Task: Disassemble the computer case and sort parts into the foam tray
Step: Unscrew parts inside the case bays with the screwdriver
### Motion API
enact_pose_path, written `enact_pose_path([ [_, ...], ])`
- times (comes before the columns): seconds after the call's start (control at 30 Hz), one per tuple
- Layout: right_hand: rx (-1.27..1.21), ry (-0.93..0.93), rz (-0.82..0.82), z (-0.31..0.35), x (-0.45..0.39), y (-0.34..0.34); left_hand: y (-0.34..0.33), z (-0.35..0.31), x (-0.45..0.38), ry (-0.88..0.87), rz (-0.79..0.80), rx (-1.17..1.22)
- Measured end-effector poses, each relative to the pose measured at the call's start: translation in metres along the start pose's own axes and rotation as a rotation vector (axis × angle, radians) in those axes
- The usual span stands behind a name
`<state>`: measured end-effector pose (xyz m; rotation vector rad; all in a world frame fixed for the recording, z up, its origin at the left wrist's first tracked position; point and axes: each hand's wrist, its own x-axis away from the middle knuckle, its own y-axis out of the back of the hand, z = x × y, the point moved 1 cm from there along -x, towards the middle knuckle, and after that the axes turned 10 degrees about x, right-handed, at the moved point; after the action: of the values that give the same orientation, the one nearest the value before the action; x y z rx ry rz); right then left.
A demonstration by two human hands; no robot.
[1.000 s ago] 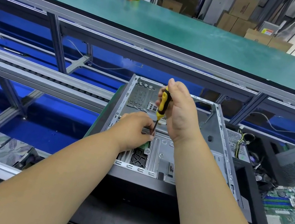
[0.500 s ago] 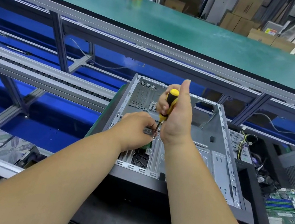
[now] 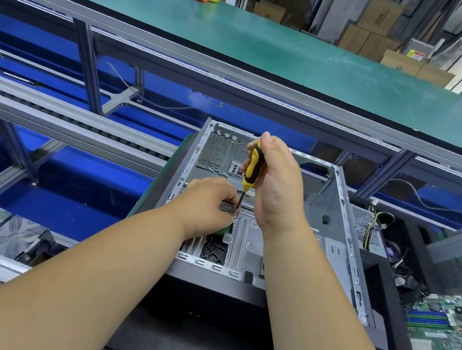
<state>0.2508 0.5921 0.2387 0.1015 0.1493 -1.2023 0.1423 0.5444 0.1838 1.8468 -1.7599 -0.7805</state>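
Green matting covers the long workbench (image 3: 277,47) well beyond both hands. Under the hands lies the grey metal computer case (image 3: 323,222), opened upward. A green motherboard (image 3: 449,346) lies well to the right of the right hand. The right hand (image 3: 275,188) is wrapped shut around the yellow-and-black screwdriver (image 3: 253,168), held nearly upright, its tip down at the case floor just beside the left hand (image 3: 207,204). The left hand is curled over a small green part (image 3: 225,229) inside the case; whether it grips it cannot be told.
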Motion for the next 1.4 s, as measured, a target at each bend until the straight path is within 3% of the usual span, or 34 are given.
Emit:
enact_pose_path([
  [0.63,-0.236,-0.039,-0.049,-0.007,-0.018,-0.008,-0.003,0.004,-0.002,0.009,-0.034,0.038],
  [1.0,-0.27,0.001,0.201,-0.006,-0.017,-0.006,-0.003,0.004,-0.003,-0.007,-0.056,0.032],
  [1.13,-0.101,0.019,0.089,-0.006,-0.01,0.002,-0.004,0.005,-0.002,-0.021,-0.058,0.025],
  [1.4,-0.129,-0.009,-0.009,-0.004,-0.003,0.001,-0.003,0.005,-0.002,-0.01,-0.062,0.018],
])
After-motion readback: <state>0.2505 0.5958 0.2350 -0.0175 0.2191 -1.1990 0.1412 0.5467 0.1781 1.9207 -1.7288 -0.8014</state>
